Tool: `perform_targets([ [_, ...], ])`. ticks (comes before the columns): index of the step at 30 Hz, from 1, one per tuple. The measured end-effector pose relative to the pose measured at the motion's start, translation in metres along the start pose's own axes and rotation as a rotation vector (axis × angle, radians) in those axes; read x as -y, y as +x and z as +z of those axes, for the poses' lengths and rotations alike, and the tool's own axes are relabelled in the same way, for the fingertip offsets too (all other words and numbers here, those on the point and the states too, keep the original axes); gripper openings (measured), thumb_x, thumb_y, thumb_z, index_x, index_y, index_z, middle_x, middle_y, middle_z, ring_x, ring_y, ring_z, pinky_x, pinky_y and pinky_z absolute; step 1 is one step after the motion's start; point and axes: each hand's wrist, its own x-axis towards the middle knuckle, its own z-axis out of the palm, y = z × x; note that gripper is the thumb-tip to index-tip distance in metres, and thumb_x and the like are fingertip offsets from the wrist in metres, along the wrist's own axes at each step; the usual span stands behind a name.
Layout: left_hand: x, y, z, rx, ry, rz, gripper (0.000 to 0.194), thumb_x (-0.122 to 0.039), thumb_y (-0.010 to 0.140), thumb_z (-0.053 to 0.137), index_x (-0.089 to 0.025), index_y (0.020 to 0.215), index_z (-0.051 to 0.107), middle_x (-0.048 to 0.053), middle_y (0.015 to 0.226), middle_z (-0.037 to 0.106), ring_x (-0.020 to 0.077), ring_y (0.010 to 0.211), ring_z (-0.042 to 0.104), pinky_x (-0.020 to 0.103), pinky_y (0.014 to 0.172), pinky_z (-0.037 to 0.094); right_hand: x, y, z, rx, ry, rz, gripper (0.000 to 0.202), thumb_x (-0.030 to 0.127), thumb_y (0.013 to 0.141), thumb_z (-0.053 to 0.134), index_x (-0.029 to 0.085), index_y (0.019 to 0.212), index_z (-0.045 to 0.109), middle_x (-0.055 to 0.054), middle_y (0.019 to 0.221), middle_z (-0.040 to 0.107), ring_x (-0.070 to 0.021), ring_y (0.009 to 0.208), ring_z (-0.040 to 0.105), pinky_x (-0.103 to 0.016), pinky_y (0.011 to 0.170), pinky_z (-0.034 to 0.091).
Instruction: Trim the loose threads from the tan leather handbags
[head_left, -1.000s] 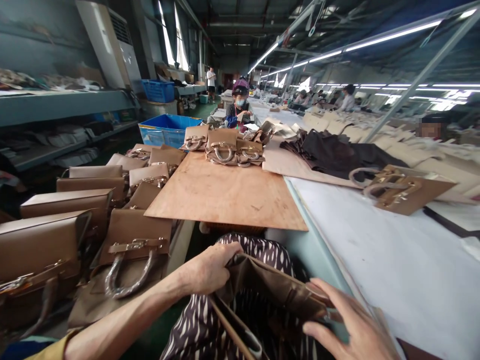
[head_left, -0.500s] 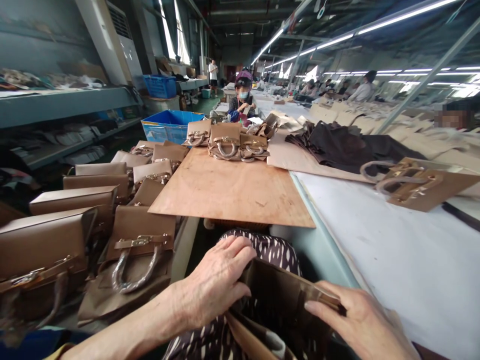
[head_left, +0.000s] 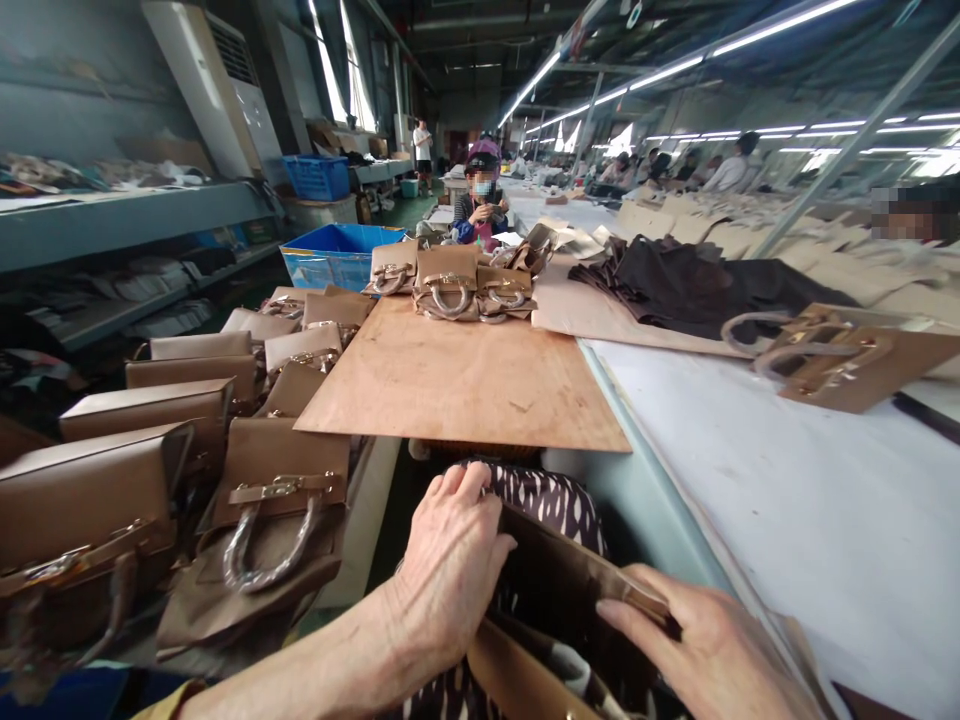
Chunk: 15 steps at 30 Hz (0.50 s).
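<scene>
While fingers of left hand (head_left: 454,565) and right hand (head_left: 705,635) pinch one open bag (head_left: 546,575), three handled bags (head_left: 446,272) stand along one board (head_left: 469,380)

The bare left hand (head_left: 454,565), knuckles up, curls at the end of its slanting bare forearm (head_left: 322,650); the bare right hand (head_left: 697,635) pinches, thumb (head_left: 630,622) extended leftward.

brown bag (head_left: 559,563), mouth gaping upward, dark inside, rim slanting, over patterned lap (head_left: 551,492)
</scene>
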Motion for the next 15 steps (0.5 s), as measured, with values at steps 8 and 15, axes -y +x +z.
perform_targets([
  [8, 0.008, -0.017, -0.003, 0.027, -0.05, 0.485, 0.023, -0.007, 0.084, 0.041, -0.016, 0.066, 0.051, 0.005, 0.098, 0.052, 0.018, 0.091, 0.045, 0.03, 0.078, 0.043, -0.011, 0.01, -0.004, -0.069, 0.02, 0.116, 0.021, 0.043, 0.081, 0.051, 0.03, 0.076, 0.066, 0.005, 0.066, 0.07, -0.0169, 0.056, 0.066, -0.02, 0.049, 0.045],
  [15, 0.013, -0.023, -0.004, 0.325, -0.088, 0.696, 0.017, -0.011, 0.087, 0.041, -0.016, 0.074, 0.051, 0.004, 0.088, 0.059, 0.0127, 0.075, 0.054, 0.021, 0.071, 0.046, -0.003, 0.015, 0.004, -0.123, 0.004, 0.116, 0.023, 0.042, 0.081, 0.05, 0.027, 0.075, 0.066, 0.003, 0.062, 0.069, -0.0188, 0.057, 0.066, -0.021, 0.045, 0.042],
])
